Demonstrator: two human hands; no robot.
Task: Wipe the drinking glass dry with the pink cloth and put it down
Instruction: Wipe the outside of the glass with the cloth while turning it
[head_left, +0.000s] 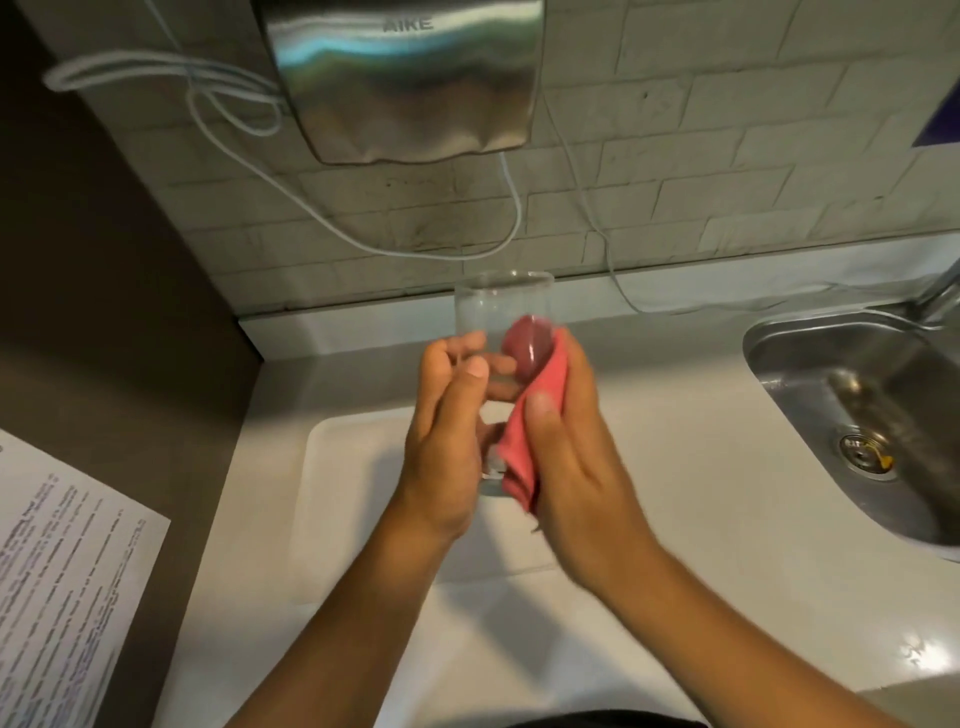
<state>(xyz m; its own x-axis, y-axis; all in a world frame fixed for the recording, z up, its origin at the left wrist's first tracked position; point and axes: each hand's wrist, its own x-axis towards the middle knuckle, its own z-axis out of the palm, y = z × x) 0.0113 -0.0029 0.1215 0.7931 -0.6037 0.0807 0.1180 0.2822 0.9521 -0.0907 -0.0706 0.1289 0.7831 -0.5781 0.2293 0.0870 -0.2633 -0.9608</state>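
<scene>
Paper with printed text lies at the far left, on a darker surface beside the white table. Moving right, we see our left hand closed around the lower part of the glass, thumb in front and fingers behind, so the glass is held in the air above the table, tilted with its mouth away from us. Next comes the cloth: a part of it shows pink through the glass wall, though we cannot tell if it is pushed inside or pressed against the outside, and the rest hangs down between the hands. Our right hand is curled on the cloth and presses it against the glass. The steel sink is well apart at the right.

We judge that the wiping is in the middle. The glass is not yet put down, and that step is all that is left after the drying.
</scene>
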